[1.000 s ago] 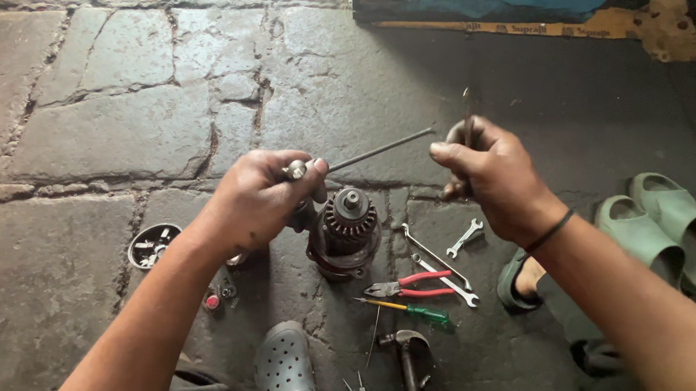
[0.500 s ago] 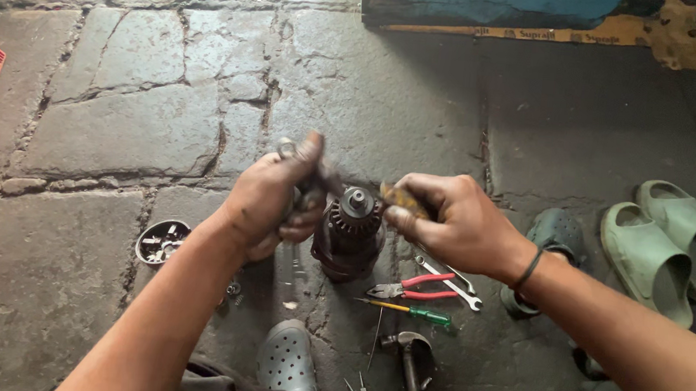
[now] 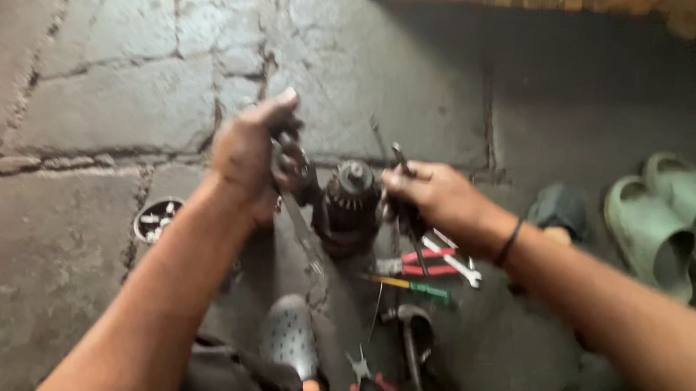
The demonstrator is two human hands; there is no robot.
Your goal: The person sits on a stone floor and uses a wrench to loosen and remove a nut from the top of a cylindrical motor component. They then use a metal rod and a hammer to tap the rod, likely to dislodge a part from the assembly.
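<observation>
A dark, greasy motor armature (image 3: 350, 206) stands upright on the stone floor between my hands. My left hand (image 3: 250, 156) is closed on a dark metal part with a thin rod running down from it, held just left of the armature. At the armature's right side my right hand (image 3: 433, 196) grips a thin metal tool that points up and down. The frame is blurred, so the exact parts in each hand are hard to tell.
Red-handled pliers (image 3: 421, 263), a spanner (image 3: 459, 260) and a green-and-yellow screwdriver (image 3: 409, 286) lie right of the armature. A hammer (image 3: 413, 333) lies nearer me. A small round tin of parts (image 3: 156, 218) sits left. Green sandals (image 3: 669, 217) are at right, and a grey clog (image 3: 287, 338) is below.
My right hand came down from the upper right to the armature's side. The left hand moved up slightly with its part. The camera moved in closer.
</observation>
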